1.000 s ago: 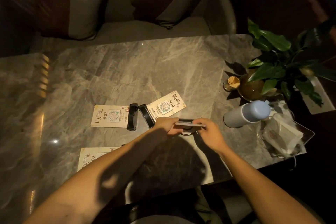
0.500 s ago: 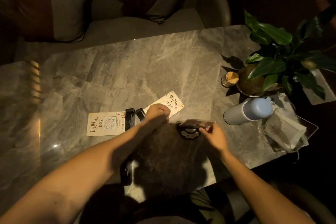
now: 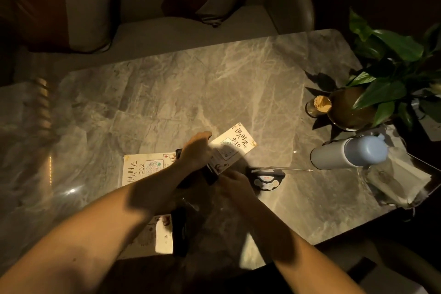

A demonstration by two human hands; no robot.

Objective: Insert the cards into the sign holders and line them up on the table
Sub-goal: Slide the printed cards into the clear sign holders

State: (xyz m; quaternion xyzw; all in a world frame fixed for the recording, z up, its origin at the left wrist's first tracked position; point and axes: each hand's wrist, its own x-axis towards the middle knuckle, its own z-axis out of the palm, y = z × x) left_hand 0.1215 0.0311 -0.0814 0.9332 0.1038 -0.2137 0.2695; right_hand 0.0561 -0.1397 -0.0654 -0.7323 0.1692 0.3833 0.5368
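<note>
The sign holder with the card marked 10 [image 3: 235, 142] lies flat on the marble table [image 3: 191, 93]. My left hand [image 3: 195, 150] is closed over its lower end, by its black base [image 3: 211, 175]. My right hand [image 3: 235, 182] lies in shadow just right of that base, fingertips against it; its grip is unclear. A filled sign holder [image 3: 266, 176] stands upright on its black base right of my right hand, free of both hands. The holder with card 02 [image 3: 143, 167] lies flat to the left. A third card [image 3: 163, 234] with a black base [image 3: 179, 230] lies under my left forearm.
A pale blue bottle [image 3: 348, 153] lies on its side at the right, next to a crumpled plastic bag [image 3: 401, 179]. A potted plant [image 3: 353, 110] and a small toothpick jar [image 3: 318, 105] stand at the back right. A sofa with cushions [image 3: 90, 7] sits beyond the table.
Both hands held one holder a second ago. My right hand stood it on the table and let go, then moved left. My left hand reached to the holder with card 10.
</note>
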